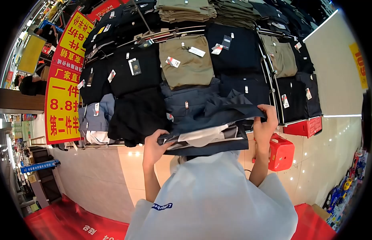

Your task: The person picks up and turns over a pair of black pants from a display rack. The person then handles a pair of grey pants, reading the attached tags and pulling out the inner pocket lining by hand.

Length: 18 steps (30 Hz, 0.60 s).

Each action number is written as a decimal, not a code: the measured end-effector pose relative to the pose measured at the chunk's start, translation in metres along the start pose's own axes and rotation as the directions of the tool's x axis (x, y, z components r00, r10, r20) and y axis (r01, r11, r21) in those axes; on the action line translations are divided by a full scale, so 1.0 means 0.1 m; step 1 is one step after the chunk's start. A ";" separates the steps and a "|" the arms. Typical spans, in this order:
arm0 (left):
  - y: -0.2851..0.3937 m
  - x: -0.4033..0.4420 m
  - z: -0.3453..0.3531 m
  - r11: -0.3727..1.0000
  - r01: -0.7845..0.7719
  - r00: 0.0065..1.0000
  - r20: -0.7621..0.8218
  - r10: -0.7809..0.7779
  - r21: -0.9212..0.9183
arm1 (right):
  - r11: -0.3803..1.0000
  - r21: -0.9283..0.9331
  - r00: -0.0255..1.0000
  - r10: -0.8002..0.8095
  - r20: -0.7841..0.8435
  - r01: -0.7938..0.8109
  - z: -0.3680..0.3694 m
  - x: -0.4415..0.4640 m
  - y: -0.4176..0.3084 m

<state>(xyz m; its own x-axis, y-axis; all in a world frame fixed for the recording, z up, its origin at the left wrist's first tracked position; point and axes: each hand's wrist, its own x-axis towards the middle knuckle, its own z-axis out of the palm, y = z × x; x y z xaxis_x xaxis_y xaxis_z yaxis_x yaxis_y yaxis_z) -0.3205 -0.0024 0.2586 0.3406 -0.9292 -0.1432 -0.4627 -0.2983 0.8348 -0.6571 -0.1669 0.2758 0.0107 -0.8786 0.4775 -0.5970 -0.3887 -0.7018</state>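
A pair of dark navy trousers [218,116] is stretched between my two hands, its waistband held apart so the pale lining shows. My left hand [156,143] pinches the left end of the waistband, thumb on the inside. At the other end, my right hand [266,122] grips the waistband with fingers curled over it. The trouser legs fall away toward the rack, over folded blue-grey trousers [190,100]. Close to my left hand lies a crumpled black garment [138,114].
Folded khaki trousers [186,68] and black trousers [134,74] with tags fill the sloping rack. A red plastic stool [281,154] stands on the floor at right, near a red basket [304,127]. A yellow and red sign [66,84] borders the left side.
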 end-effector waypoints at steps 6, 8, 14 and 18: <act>-0.41 0.14 -0.11 0.959 -0.038 0.988 -0.153 -0.005 -0.280 | 0.979 0.084 0.953 0.160 0.258 -0.187 0.02 0.00 0.06; -0.47 0.28 -0.11 0.913 0.005 0.999 -0.042 -0.025 -0.408 | 0.940 0.148 0.871 0.216 0.441 -0.308 0.00 0.01 0.20; -0.29 0.69 0.06 0.816 0.169 0.975 0.214 -0.058 -0.553 | 0.787 0.141 0.572 0.299 0.764 -0.600 0.09 0.18 0.24; -0.20 0.86 0.05 0.450 0.228 0.971 0.235 -0.041 -0.863 | 0.789 0.169 0.453 0.150 0.879 -0.590 -0.02 0.28 0.35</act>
<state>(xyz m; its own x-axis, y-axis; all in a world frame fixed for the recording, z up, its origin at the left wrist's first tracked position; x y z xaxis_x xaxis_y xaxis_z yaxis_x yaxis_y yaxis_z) -0.2861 -0.0777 0.2272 0.1570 -0.9414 -0.2986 0.5762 -0.1582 0.8019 -0.6792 -0.2043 0.2653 0.6204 -0.7000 -0.3538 -0.3416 0.1650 -0.9253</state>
